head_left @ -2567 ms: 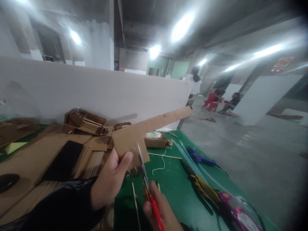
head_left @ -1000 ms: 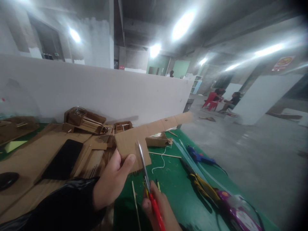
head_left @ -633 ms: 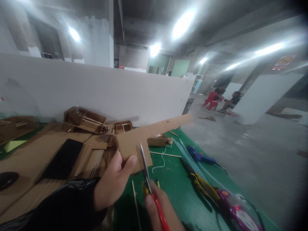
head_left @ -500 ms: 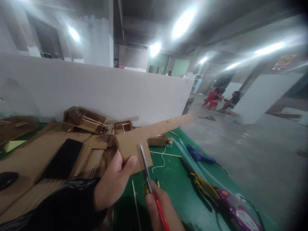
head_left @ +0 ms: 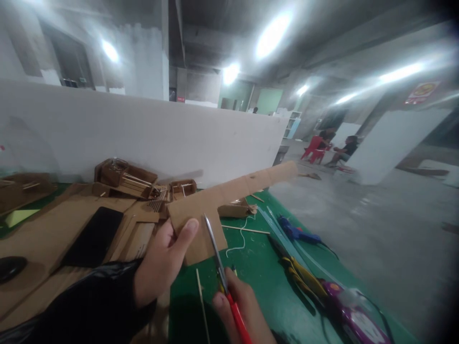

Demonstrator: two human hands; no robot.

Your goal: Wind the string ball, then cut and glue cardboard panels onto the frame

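Over table (head_left: pixel 260 270) | left hand (head_left: pixel 159 263): cardboard (head_left: pixel 195 208) | right hand (head_left: pixel 250 303): scissors (head_left: pixel 235 311) | sign (head_left: pixel 422 92): blurred

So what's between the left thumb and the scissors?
In the head view, just bare cardboard shows there: the left hand pinches its left part; the scissors, in the right hand, pass in front of it.

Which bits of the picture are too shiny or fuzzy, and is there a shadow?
In the head view, the ceiling lights glare as white blobs; in the head view, the far-off people look fuzzier than the scissors and cardboard piece; in the head view, a soft shadow falls on the white partition.
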